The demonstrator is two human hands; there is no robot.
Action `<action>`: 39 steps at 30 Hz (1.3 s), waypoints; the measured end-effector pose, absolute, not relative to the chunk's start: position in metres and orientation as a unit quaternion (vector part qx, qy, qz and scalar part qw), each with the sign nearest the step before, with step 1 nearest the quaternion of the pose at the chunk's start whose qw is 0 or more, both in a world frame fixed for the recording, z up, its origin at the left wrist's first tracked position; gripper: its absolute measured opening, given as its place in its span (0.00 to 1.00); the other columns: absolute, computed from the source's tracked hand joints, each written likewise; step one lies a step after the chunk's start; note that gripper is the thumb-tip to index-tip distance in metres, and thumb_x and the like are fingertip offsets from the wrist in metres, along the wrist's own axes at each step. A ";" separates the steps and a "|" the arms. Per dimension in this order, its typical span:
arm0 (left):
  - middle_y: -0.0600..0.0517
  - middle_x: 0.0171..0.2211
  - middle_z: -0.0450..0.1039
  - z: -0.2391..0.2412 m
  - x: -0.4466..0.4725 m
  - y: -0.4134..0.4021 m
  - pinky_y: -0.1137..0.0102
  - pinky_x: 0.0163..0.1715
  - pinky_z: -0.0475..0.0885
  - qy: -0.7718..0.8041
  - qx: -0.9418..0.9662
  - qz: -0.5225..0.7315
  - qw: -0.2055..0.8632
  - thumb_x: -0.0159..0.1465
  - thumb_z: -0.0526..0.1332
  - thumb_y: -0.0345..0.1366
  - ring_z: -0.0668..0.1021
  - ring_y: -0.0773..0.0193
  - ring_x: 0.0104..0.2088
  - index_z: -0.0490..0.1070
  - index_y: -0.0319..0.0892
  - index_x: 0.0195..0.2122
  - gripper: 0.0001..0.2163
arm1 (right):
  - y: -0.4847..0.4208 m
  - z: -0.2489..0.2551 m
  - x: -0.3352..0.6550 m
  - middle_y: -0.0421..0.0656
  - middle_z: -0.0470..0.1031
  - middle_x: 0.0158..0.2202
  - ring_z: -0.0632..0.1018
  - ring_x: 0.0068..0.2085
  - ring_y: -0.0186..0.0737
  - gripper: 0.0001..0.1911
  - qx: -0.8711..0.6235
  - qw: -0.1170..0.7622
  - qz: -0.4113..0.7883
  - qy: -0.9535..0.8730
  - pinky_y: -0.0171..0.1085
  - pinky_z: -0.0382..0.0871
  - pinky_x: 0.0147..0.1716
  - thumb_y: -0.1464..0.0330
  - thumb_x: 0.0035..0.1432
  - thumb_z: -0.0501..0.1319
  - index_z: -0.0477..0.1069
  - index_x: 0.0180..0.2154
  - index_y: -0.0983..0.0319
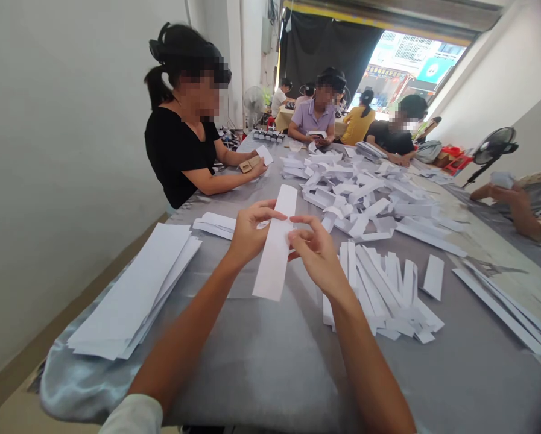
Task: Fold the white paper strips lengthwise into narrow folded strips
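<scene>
White paper strip (274, 271) lying 12-to-6, pinched at its edges by left hand (252, 232) from 9 o'clock, right hand (315, 253) from 3 o'clock, hands close together.

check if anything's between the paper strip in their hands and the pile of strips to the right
Only the right hand itself: it holds the side of the white paper strip facing the pile of paper strips. No other object lies between them on the grey satin tablecloth.
</scene>
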State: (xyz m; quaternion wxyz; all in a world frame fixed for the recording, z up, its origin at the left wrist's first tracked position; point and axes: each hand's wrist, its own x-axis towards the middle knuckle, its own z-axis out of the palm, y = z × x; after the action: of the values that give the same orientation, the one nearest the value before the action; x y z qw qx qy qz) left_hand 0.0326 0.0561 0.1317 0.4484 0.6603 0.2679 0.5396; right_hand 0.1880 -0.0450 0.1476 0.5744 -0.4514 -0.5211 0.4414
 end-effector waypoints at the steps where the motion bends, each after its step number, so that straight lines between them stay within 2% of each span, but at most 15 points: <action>1: 0.42 0.60 0.79 0.130 0.035 0.056 0.58 0.62 0.76 0.267 0.667 0.545 0.433 0.58 0.75 0.38 0.80 0.47 0.62 0.88 0.46 0.38 0.08 | -0.045 0.147 0.188 0.36 0.76 0.36 0.81 0.34 0.36 0.20 -0.449 0.575 0.448 -0.517 0.37 0.79 0.34 0.59 0.64 0.68 0.69 0.54 0.56; 3: 0.43 0.56 0.82 0.128 0.038 0.055 0.60 0.59 0.77 0.272 0.663 0.567 0.406 0.61 0.72 0.37 0.82 0.49 0.59 0.88 0.45 0.38 0.06 | -0.043 0.145 0.188 0.34 0.74 0.36 0.77 0.29 0.31 0.18 -0.446 0.586 0.441 -0.513 0.34 0.76 0.30 0.62 0.61 0.71 0.70 0.50 0.57; 5: 0.42 0.50 0.85 0.128 0.041 0.055 0.62 0.53 0.80 0.275 0.644 0.582 0.414 0.65 0.70 0.39 0.85 0.52 0.51 0.88 0.42 0.41 0.09 | -0.042 0.145 0.189 0.34 0.73 0.37 0.74 0.25 0.27 0.16 -0.447 0.605 0.414 -0.513 0.33 0.73 0.26 0.64 0.59 0.71 0.70 0.46 0.59; 8: 0.42 0.49 0.85 0.137 0.039 0.053 0.66 0.40 0.82 0.278 0.622 0.554 0.479 0.67 0.68 0.40 0.86 0.59 0.38 0.83 0.40 0.57 0.19 | -0.041 0.146 0.191 0.35 0.74 0.37 0.75 0.25 0.27 0.14 -0.452 0.638 0.364 -0.507 0.31 0.71 0.24 0.65 0.60 0.70 0.70 0.44 0.59; 10: 0.44 0.49 0.85 0.147 0.033 0.049 0.69 0.34 0.81 0.276 0.636 0.502 0.517 0.68 0.67 0.41 0.85 0.61 0.34 0.78 0.42 0.64 0.23 | -0.041 0.148 0.191 0.34 0.74 0.35 0.76 0.25 0.29 0.14 -0.452 0.661 0.333 -0.497 0.32 0.72 0.24 0.65 0.61 0.70 0.69 0.45 0.58; 11: 0.45 0.46 0.85 0.153 0.028 0.047 0.70 0.33 0.80 0.272 0.658 0.462 0.529 0.70 0.66 0.43 0.85 0.61 0.35 0.78 0.42 0.63 0.22 | -0.042 0.149 0.191 0.34 0.74 0.35 0.76 0.25 0.29 0.15 -0.449 0.676 0.317 -0.491 0.32 0.73 0.25 0.66 0.61 0.70 0.68 0.47 0.58; 14: 0.45 0.39 0.84 0.169 0.015 0.039 0.71 0.31 0.79 0.239 0.744 0.276 0.559 0.73 0.61 0.53 0.85 0.57 0.38 0.84 0.40 0.48 0.21 | -0.043 0.152 0.189 0.32 0.74 0.35 0.76 0.25 0.29 0.21 -0.442 0.717 0.273 -0.465 0.33 0.76 0.27 0.67 0.62 0.69 0.64 0.53 0.55; 16: 0.46 0.39 0.84 0.175 0.009 0.036 0.68 0.34 0.80 0.221 0.762 0.218 0.569 0.68 0.69 0.52 0.85 0.55 0.39 0.84 0.41 0.46 0.18 | -0.043 0.153 0.188 0.31 0.74 0.35 0.76 0.25 0.30 0.29 -0.443 0.740 0.246 -0.443 0.33 0.78 0.28 0.68 0.62 0.69 0.59 0.59 0.52; 19: 0.47 0.40 0.84 0.175 0.005 0.036 0.65 0.39 0.81 0.234 0.759 0.225 0.564 0.60 0.76 0.46 0.85 0.54 0.40 0.82 0.41 0.48 0.19 | -0.041 0.151 0.190 0.31 0.74 0.35 0.77 0.26 0.31 0.38 -0.455 0.752 0.226 -0.420 0.33 0.79 0.27 0.67 0.62 0.71 0.52 0.65 0.50; 22: 0.47 0.41 0.84 0.173 0.002 0.042 0.66 0.38 0.80 0.263 0.774 0.230 0.528 0.63 0.73 0.46 0.84 0.55 0.40 0.80 0.41 0.48 0.18 | -0.037 0.149 0.195 0.36 0.76 0.39 0.79 0.30 0.33 0.35 -0.462 0.749 0.233 -0.414 0.32 0.79 0.26 0.63 0.63 0.71 0.56 0.63 0.52; 27: 0.51 0.35 0.80 0.170 -0.002 0.049 0.71 0.36 0.75 0.254 0.810 0.157 0.505 0.64 0.69 0.47 0.81 0.58 0.38 0.78 0.41 0.34 0.13 | -0.035 0.149 0.203 0.40 0.81 0.42 0.82 0.33 0.36 0.23 -0.462 0.741 0.231 -0.429 0.31 0.76 0.24 0.59 0.66 0.69 0.63 0.55 0.55; 30: 0.50 0.34 0.81 0.165 0.002 0.043 0.69 0.34 0.77 0.256 0.807 0.035 0.531 0.62 0.70 0.48 0.82 0.56 0.37 0.81 0.41 0.35 0.14 | -0.035 0.148 0.212 0.40 0.82 0.40 0.81 0.31 0.36 0.22 -0.483 0.702 0.247 -0.462 0.31 0.75 0.23 0.57 0.67 0.68 0.63 0.55 0.55; 33: 0.46 0.40 0.84 0.160 0.007 0.038 0.68 0.32 0.80 0.288 0.795 -0.063 0.530 0.60 0.71 0.48 0.84 0.50 0.42 0.84 0.42 0.39 0.15 | -0.032 0.134 0.224 0.41 0.83 0.38 0.82 0.29 0.39 0.26 -0.525 0.616 0.320 -0.493 0.33 0.74 0.21 0.56 0.63 0.69 0.62 0.56 0.56; 36: 0.44 0.39 0.85 0.151 0.011 0.043 0.69 0.28 0.80 0.352 0.803 -0.016 0.481 0.59 0.71 0.46 0.85 0.49 0.42 0.83 0.41 0.40 0.15 | -0.028 0.103 0.230 0.38 0.81 0.32 0.82 0.29 0.41 0.19 -0.582 0.494 0.379 -0.524 0.34 0.74 0.23 0.58 0.65 0.66 0.61 0.50 0.57; 39: 0.44 0.32 0.83 0.129 0.020 0.056 0.70 0.22 0.76 0.407 0.811 0.022 0.421 0.60 0.68 0.40 0.85 0.52 0.34 0.80 0.38 0.37 0.10 | -0.027 0.064 0.226 0.36 0.79 0.29 0.81 0.29 0.40 0.12 -0.645 0.362 0.354 -0.573 0.35 0.73 0.27 0.63 0.66 0.64 0.62 0.44 0.57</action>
State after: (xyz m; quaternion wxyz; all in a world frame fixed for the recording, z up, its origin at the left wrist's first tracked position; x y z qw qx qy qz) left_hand 0.0197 0.0557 0.1291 0.4205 0.8107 0.4068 0.0225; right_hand 0.2255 -0.0273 0.0637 0.3617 -0.6446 -0.5731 0.3540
